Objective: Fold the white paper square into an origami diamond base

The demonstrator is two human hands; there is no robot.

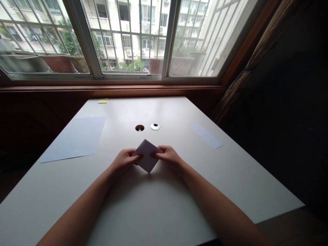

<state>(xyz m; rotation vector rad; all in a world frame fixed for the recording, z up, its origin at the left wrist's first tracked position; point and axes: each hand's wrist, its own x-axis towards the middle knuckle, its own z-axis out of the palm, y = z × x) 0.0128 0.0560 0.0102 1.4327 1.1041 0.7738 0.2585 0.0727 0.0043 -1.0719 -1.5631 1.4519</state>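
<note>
Pale paper square, cornerwise, is pinched at its side corners by the thumbs and fingers of left hand and right hand; light, even pressure should keep its edges aligned. Beyond the fingertips: round hole; farther left, large paper; right, paper strip.

- paper square: paper, matt, smooth
- left sheets: paper, smooth, matt
- right strip: thin paper, matt
- yellow slips: look like paper, matt
- table: smooth laminate look, soft sheen toward window
- round cap: shiny, metal or plastic, can't tell
- window frame: metal look, dull sheen
- sill: wood look, varnished, glossy
- curtain: cloth, matt, gathered folds
</note>
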